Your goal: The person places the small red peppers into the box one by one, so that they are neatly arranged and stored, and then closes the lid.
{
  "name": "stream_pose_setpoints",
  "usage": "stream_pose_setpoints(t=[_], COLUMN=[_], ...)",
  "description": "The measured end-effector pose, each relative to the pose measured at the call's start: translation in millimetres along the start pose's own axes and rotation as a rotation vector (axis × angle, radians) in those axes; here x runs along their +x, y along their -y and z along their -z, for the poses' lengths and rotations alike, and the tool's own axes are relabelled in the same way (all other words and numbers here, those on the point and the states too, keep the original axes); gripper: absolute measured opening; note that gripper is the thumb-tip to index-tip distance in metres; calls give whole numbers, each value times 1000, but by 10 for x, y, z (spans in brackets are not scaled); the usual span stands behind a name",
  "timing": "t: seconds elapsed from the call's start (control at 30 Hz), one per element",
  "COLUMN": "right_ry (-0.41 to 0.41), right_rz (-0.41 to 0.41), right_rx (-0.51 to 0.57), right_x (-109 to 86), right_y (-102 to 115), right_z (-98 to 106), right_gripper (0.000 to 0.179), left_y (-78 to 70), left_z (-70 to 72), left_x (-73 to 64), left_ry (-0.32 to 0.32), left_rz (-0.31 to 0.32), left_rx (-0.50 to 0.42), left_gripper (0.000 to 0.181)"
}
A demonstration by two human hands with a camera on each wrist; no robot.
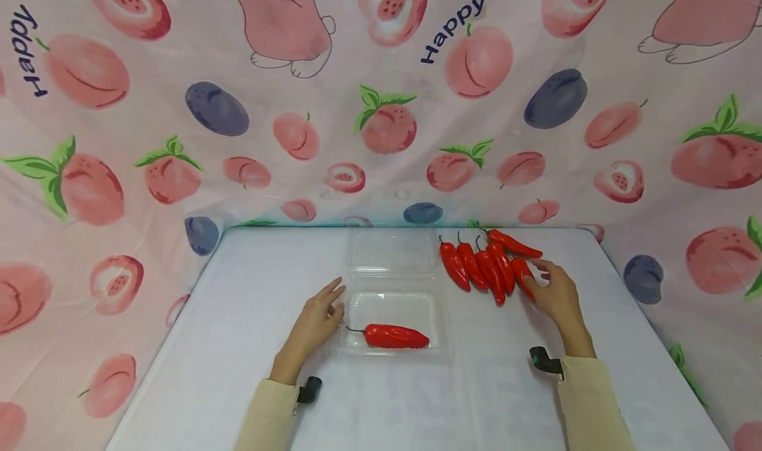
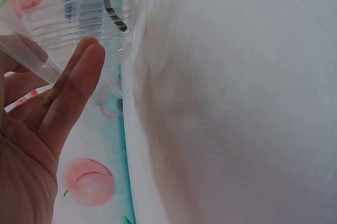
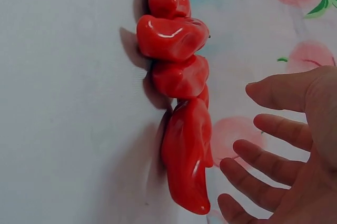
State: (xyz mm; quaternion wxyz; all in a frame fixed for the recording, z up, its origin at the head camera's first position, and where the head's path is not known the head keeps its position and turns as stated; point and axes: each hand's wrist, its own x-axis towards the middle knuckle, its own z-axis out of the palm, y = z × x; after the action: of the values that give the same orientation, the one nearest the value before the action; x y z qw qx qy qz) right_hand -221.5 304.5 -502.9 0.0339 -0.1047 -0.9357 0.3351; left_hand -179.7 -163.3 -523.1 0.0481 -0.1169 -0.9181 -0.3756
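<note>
Nearest the camera, your left sleeve and right sleeve reach in over the near part of the white counter, each with a small black device at the wrist. Your left hand is at the left side of a clear plastic box, its fingers fairly straight and gripping nothing; the overlap makes it hard to say whether they touch the box. The lid is folded back on the box's far side. One red pepper lies inside, along the near side, its stem to the left and its tip to the right.

To the far right of the box, six more peppers lie close together, most with their stems toward the far edge. Your right hand is beside the rightmost of them, fingers spread and holding nothing, as the right wrist view shows. Beyond the counter hangs a pink cloth printed with fruit.
</note>
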Motion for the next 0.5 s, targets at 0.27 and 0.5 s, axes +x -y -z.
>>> stream_pose_setpoints(t=[0.27, 0.5], right_ry=[43, 86], right_rz=[-29, -79], right_rx=[-12, -20], right_x=[43, 53], right_y=[-66, -143], right_z=[-23, -32], right_gripper=[60, 64], left_y=[-4, -33], left_z=[-3, 14], left_x=[11, -7], left_ry=[2, 4], left_rz=[8, 22], left_rx=[5, -7], left_gripper=[44, 44])
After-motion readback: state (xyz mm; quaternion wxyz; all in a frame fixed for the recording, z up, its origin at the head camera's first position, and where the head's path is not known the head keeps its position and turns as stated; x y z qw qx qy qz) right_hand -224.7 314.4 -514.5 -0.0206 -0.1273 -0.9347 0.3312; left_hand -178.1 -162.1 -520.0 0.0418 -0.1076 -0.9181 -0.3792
